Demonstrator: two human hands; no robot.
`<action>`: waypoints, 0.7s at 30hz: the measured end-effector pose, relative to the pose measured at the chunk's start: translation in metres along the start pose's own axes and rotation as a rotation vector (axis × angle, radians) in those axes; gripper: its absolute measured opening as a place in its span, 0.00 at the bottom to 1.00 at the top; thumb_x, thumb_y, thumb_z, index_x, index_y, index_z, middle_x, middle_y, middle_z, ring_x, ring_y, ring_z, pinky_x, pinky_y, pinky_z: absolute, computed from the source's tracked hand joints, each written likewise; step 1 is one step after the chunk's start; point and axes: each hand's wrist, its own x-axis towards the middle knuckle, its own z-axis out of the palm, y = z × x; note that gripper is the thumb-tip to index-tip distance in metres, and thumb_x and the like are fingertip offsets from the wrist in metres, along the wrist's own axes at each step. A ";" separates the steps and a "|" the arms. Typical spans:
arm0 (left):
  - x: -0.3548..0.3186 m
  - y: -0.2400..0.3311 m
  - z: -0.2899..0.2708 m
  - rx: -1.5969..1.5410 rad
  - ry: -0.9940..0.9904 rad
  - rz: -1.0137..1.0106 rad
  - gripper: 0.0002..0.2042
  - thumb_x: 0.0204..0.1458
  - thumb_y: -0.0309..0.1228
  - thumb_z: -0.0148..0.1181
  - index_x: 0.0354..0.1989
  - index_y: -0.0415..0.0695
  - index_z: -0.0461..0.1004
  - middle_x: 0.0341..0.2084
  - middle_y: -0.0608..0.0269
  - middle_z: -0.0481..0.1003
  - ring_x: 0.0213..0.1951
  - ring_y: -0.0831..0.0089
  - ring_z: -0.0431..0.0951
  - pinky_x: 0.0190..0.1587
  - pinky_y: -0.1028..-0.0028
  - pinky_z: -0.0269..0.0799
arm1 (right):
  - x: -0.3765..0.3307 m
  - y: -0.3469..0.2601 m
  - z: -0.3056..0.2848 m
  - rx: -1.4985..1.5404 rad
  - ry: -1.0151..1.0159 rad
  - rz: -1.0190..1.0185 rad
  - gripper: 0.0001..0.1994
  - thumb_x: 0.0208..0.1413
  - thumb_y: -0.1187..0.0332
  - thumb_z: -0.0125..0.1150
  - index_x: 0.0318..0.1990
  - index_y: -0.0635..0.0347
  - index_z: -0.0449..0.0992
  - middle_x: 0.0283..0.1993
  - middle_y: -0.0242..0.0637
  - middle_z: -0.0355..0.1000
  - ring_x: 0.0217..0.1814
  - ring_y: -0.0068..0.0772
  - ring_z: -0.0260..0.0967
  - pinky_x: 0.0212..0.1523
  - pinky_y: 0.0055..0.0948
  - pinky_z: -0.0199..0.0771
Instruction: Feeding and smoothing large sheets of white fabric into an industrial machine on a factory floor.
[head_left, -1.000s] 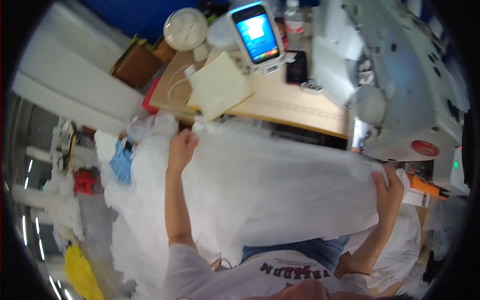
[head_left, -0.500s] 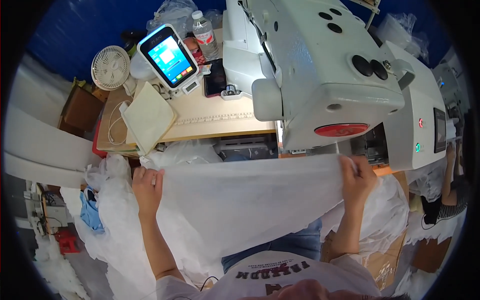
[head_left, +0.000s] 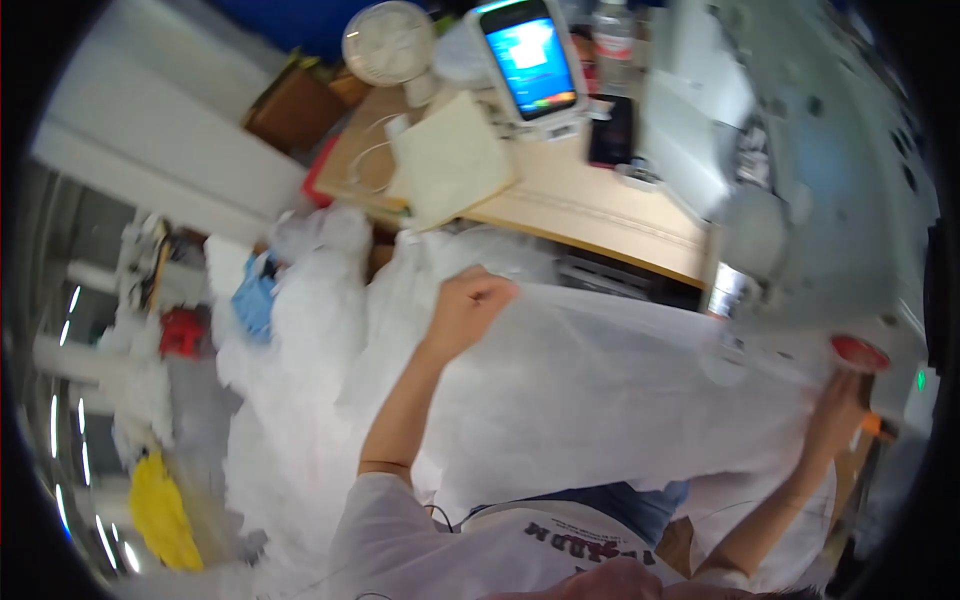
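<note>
We are looking at a thin white sheet (head_left: 620,410) that is spreading across the lap, just in front of the wooden table (head_left: 620,222); it is looking soft and slightly see-through, its upper edge is running almost straight and sloping down toward the right, and its lower part is hanging in loose, shallow folds over the blue jeans (head_left: 645,505); the left hand (head_left: 468,312) is gripping that upper edge, its fingers curling closed with thumb and forefinger meeting on the cloth; the right hand (head_left: 838,412) is lying at the sheet's right end, but its fingers are blurring against the large pale machine (head_left: 850,230), so we are not able to tell how far they are closing or what they are holding; that machine is looming over the right side and crowding this hand, its red oval (head_left: 860,353) sitting just by the fingers; on the table a pale yellow folder (head_left: 450,165), a white fan (head_left: 385,45), a lit screen (head_left: 530,62), a clear bottle (head_left: 613,48) and a dark phone (head_left: 610,132) are resting beyond the sheet; at the left a white heap (head_left: 300,390) is bulging beside the table, with a blue cloth (head_left: 254,303) lying against it.
</note>
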 end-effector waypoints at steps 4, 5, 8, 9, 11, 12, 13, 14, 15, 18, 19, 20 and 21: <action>-0.037 -0.085 -0.015 0.137 0.012 -0.198 0.08 0.44 0.28 0.64 0.34 0.41 0.77 0.24 0.61 0.71 0.26 0.72 0.70 0.30 0.75 0.66 | -0.006 0.033 0.007 0.112 0.063 0.036 0.17 0.60 0.64 0.47 0.50 0.67 0.69 0.49 0.53 0.68 0.46 0.52 0.67 0.48 0.36 0.64; -0.048 -0.113 -0.021 0.196 0.014 -0.282 0.12 0.44 0.31 0.64 0.38 0.42 0.76 0.27 0.59 0.72 0.29 0.70 0.73 0.33 0.73 0.69 | -0.008 0.041 0.011 0.133 0.053 0.016 0.17 0.60 0.64 0.47 0.50 0.67 0.69 0.49 0.53 0.68 0.46 0.52 0.67 0.48 0.36 0.64; -0.065 -0.191 -0.035 0.592 0.208 -0.355 0.24 0.43 0.40 0.64 0.47 0.42 0.70 0.36 0.52 0.72 0.37 0.61 0.73 0.42 0.67 0.68 | -0.023 0.076 0.030 0.438 -0.072 0.227 0.19 0.59 0.61 0.51 0.52 0.65 0.69 0.51 0.49 0.68 0.47 0.42 0.68 0.47 0.32 0.66; -0.070 -0.214 -0.035 0.775 0.289 -0.377 0.29 0.42 0.45 0.64 0.52 0.43 0.67 0.40 0.48 0.72 0.41 0.57 0.74 0.47 0.64 0.68 | -0.030 0.098 0.040 0.400 0.003 0.187 0.19 0.57 0.61 0.52 0.52 0.64 0.69 0.52 0.48 0.68 0.47 0.41 0.69 0.47 0.31 0.66; -0.089 -0.251 -0.016 0.678 0.054 -0.568 0.35 0.41 0.49 0.62 0.56 0.43 0.62 0.44 0.47 0.70 0.46 0.55 0.71 0.50 0.64 0.65 | -0.040 0.133 0.058 0.316 0.156 0.124 0.21 0.55 0.62 0.55 0.54 0.63 0.69 0.54 0.46 0.67 0.46 0.38 0.69 0.45 0.30 0.68; -0.089 -0.250 -0.011 0.564 -0.191 -0.739 0.40 0.39 0.53 0.61 0.59 0.43 0.57 0.49 0.46 0.68 0.50 0.53 0.69 0.54 0.63 0.63 | -0.043 0.110 0.047 0.308 0.159 0.126 0.21 0.55 0.62 0.55 0.54 0.63 0.69 0.54 0.46 0.67 0.46 0.38 0.69 0.45 0.30 0.68; -0.095 -0.248 -0.007 0.558 -0.196 -0.735 0.40 0.39 0.53 0.61 0.59 0.43 0.57 0.49 0.46 0.68 0.50 0.53 0.69 0.54 0.63 0.63 | -0.050 0.087 0.037 0.388 0.192 0.281 0.21 0.55 0.63 0.54 0.56 0.62 0.66 0.55 0.46 0.67 0.46 0.38 0.69 0.45 0.30 0.68; -0.093 -0.220 0.003 0.517 -0.376 -0.672 0.36 0.41 0.51 0.60 0.57 0.43 0.59 0.47 0.45 0.69 0.49 0.53 0.70 0.52 0.62 0.64 | -0.060 0.060 0.016 0.438 0.230 0.441 0.23 0.55 0.65 0.54 0.58 0.60 0.64 0.55 0.47 0.66 0.46 0.39 0.69 0.45 0.30 0.69; -0.097 -0.201 0.000 0.489 -0.523 -0.623 0.33 0.43 0.49 0.58 0.55 0.43 0.62 0.45 0.43 0.70 0.47 0.52 0.71 0.49 0.61 0.66 | -0.064 0.043 0.012 0.522 0.260 0.586 0.24 0.55 0.67 0.53 0.60 0.58 0.62 0.56 0.47 0.66 0.46 0.39 0.69 0.44 0.30 0.69; -0.106 -0.203 -0.017 0.484 -0.566 -0.620 0.27 0.45 0.46 0.57 0.51 0.43 0.65 0.40 0.44 0.73 0.43 0.52 0.73 0.45 0.60 0.68 | -0.154 0.161 0.118 0.143 -0.469 0.324 0.23 0.57 0.73 0.44 0.61 0.68 0.55 0.62 0.52 0.55 0.64 0.47 0.53 0.64 0.38 0.51; -0.109 -0.205 -0.026 0.490 -0.584 -0.622 0.24 0.46 0.44 0.56 0.49 0.43 0.67 0.38 0.45 0.74 0.41 0.51 0.74 0.43 0.59 0.69 | -0.176 0.121 0.119 0.699 -0.526 0.341 0.27 0.52 0.70 0.51 0.60 0.70 0.56 0.63 0.52 0.54 0.65 0.46 0.52 0.65 0.40 0.48; -0.114 -0.211 -0.033 0.512 -0.472 -0.519 0.19 0.47 0.41 0.54 0.45 0.43 0.69 0.34 0.47 0.75 0.39 0.51 0.75 0.41 0.58 0.70 | -0.185 0.080 0.121 0.745 -0.736 0.290 0.31 0.48 0.68 0.57 0.59 0.70 0.57 0.62 0.53 0.56 0.65 0.48 0.52 0.66 0.40 0.47; -0.119 -0.218 -0.041 0.529 -0.362 -0.415 0.15 0.48 0.39 0.53 0.41 0.43 0.71 0.31 0.48 0.76 0.36 0.51 0.75 0.38 0.57 0.70 | -0.167 0.012 0.096 0.422 -0.989 -0.067 0.33 0.42 0.68 0.62 0.58 0.70 0.58 0.59 0.54 0.59 0.63 0.52 0.54 0.63 0.40 0.50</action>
